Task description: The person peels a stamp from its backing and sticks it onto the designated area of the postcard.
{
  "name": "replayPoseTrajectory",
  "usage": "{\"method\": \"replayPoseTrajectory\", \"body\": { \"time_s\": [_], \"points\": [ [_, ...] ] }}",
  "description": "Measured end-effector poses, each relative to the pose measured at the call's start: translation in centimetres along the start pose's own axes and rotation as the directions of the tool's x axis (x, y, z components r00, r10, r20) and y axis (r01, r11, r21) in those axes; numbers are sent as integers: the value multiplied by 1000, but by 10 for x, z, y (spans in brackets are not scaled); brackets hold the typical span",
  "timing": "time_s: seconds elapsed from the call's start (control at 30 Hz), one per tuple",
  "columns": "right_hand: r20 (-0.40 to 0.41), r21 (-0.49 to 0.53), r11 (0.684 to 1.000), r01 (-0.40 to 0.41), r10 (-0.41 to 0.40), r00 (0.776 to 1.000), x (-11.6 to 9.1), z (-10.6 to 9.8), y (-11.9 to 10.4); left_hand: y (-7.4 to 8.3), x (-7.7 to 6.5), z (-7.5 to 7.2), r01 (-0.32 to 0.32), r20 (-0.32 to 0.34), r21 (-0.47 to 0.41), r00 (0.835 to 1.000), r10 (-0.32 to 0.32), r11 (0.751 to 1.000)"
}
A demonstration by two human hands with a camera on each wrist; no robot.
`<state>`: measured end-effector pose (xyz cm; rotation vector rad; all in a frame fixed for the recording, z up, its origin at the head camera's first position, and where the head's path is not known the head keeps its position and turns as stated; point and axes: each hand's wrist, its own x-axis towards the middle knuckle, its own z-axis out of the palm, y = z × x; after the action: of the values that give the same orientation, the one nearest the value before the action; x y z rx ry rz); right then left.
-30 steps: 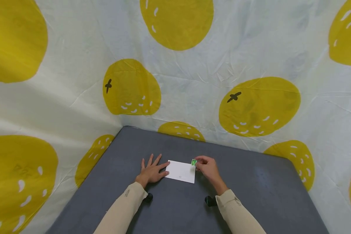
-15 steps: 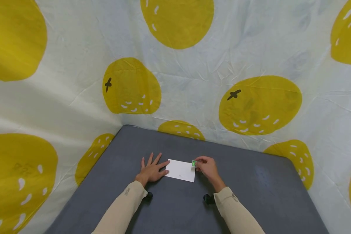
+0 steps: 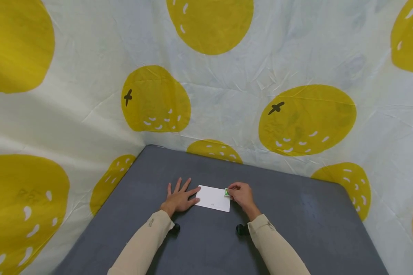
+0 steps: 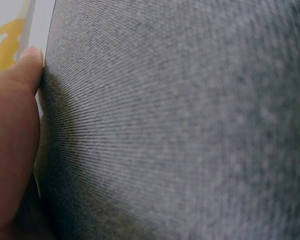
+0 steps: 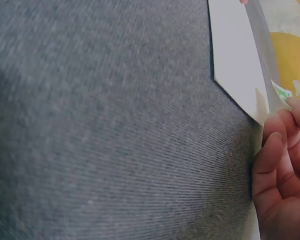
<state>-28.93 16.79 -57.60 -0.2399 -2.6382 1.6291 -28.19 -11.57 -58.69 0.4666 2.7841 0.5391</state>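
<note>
A white rectangular card (image 3: pixel 213 199), perhaps an envelope, lies flat on the grey surface, with a small faint mark near its lower edge. My left hand (image 3: pixel 179 200) is spread flat beside it, index finger and thumb resting on its left edge. In the left wrist view the thumb (image 4: pixel 27 70) touches that edge. Between the thumb and fingers of my right hand (image 3: pixel 243 196) is a small green stamp (image 3: pixel 226 192) with a white border, over the card's upper right corner. The right wrist view shows the stamp (image 5: pixel 281 92) tilted up, apart from the card.
Grey fabric covers the table (image 3: pixel 289 214). A white cloth (image 3: pixel 227 95) printed with large yellow fruit hangs behind and at the left. Dark rounded devices (image 3: pixel 241 230) sit under both wrists.
My right hand has shifted slightly left, carrying the stamp further over the card's corner. The stamp's tilt has changed a little. My left hand stays in place on the card.
</note>
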Motion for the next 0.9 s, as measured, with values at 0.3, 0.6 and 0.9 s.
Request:
{"method": "replayPoseTrajectory", "body": {
  "time_s": [0.3, 0.6, 0.9],
  "points": [
    [14, -90, 996, 18, -17, 1000, 6, 2, 2, -10, 13, 9, 11, 7, 10, 1000, -11, 1000],
    [30, -136, 991, 13, -9, 1000, 3, 4, 2, -9, 9, 11, 14, 13, 6, 1000, -14, 1000],
    [23, -204, 979, 26, -22, 1000, 4, 4, 0, -1, 3, 0, 9, 18, 12, 1000, -9, 1000]
  ]
}}
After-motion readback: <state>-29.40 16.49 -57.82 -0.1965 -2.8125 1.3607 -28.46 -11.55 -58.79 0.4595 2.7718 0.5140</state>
